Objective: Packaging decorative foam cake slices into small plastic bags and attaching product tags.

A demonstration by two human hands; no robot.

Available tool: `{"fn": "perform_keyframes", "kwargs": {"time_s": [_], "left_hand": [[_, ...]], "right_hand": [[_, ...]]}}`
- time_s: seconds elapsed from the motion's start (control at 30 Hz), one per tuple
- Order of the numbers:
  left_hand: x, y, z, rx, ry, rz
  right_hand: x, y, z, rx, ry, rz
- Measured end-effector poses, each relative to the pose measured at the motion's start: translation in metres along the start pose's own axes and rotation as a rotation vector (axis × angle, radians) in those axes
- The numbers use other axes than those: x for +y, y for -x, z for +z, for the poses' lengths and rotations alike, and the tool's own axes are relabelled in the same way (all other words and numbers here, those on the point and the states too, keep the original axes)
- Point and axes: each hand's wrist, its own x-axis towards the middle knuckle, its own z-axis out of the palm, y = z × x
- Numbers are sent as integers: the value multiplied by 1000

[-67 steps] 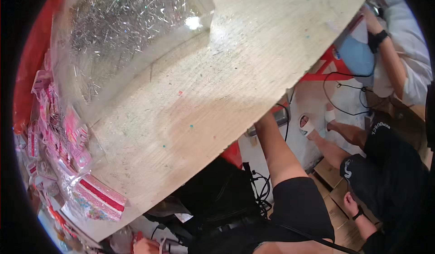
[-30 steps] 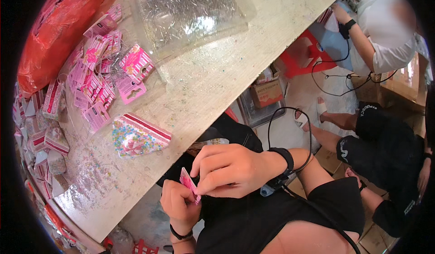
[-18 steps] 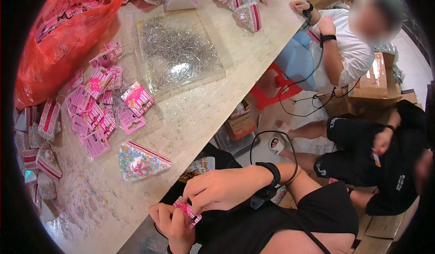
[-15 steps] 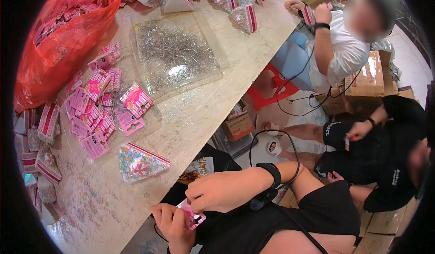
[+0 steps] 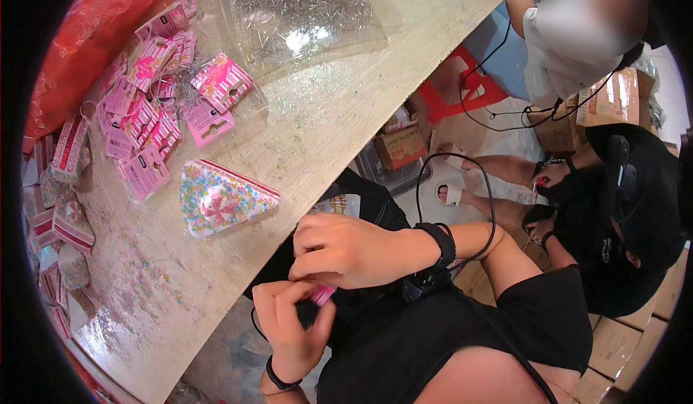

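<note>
A small pink-striped card (image 5: 322, 295) is held between my two hands at the table's near edge, mostly hidden by the fingers. My left hand (image 5: 289, 322) grips it from below, thumb and fingers bent around it. Over its upper part, my right hand (image 5: 343, 251) is closed with curled fingertips against the card. A cake-slice-shaped ornament (image 5: 225, 199), white with coloured sprinkles, a pink swirl and a red-striped side, lies on the table just beyond my hands. Further off is a pile of pink cards (image 5: 148, 126) with thin clear loops.
A shallow clear tray (image 5: 307, 14) of silvery fasteners stands on the table (image 5: 317, 126). At the left are a red plastic bag (image 5: 86, 58) and several more cake-slice ornaments (image 5: 72, 224). Two people sit at the right, near a red stool (image 5: 462, 86), cardboard boxes (image 5: 613, 101) and a black cable (image 5: 493, 209).
The view has shifted, so the table things sit higher. My hands have drawn closer together, and the card is now more covered by the fingers. The person in black has bent forward.
</note>
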Motion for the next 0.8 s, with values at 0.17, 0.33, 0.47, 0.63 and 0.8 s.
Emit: {"fn": "perform_keyframes", "kwargs": {"time_s": [0.17, 0.33, 0.47, 0.63, 0.8], "left_hand": [[-3, 18, -9, 129, 254, -99], [-10, 23, -8, 99, -78, 142], [-1, 17, -2, 161, -214, 268], [0, 16, 3, 203, -288, 251], [-6, 10, 6, 258, -233, 285]], "right_hand": [[-4, 11, 5, 116, -136, -19], [2, 13, 5, 101, -292, -127], [-2, 16, 1, 56, -391, -114], [-1, 15, -3, 54, -445, -131], [-5, 14, -5, 29, -639, -53]]}}
